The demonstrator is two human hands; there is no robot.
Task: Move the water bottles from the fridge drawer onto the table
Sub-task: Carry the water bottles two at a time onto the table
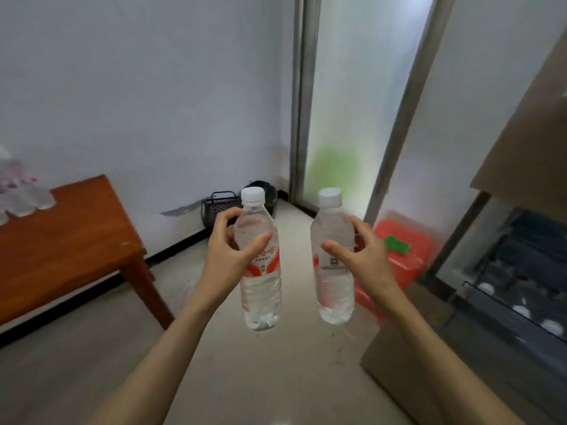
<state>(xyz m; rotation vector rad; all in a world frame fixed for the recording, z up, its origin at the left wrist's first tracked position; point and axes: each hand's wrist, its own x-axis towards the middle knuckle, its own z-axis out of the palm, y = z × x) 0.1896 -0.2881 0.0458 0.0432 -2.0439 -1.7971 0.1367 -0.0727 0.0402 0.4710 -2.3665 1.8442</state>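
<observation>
water bottles (260,262) (334,259) being carried upright mid-air, left hand (228,253) and right hand (360,256) each grasping one; transport step; next: turning left, setting down on wooden table (70,240).

No readable text. Red-and-white label on bottle in left hand (227,256) and pale label on bottle in right hand (357,253) carry print too blurred to make out.
</observation>
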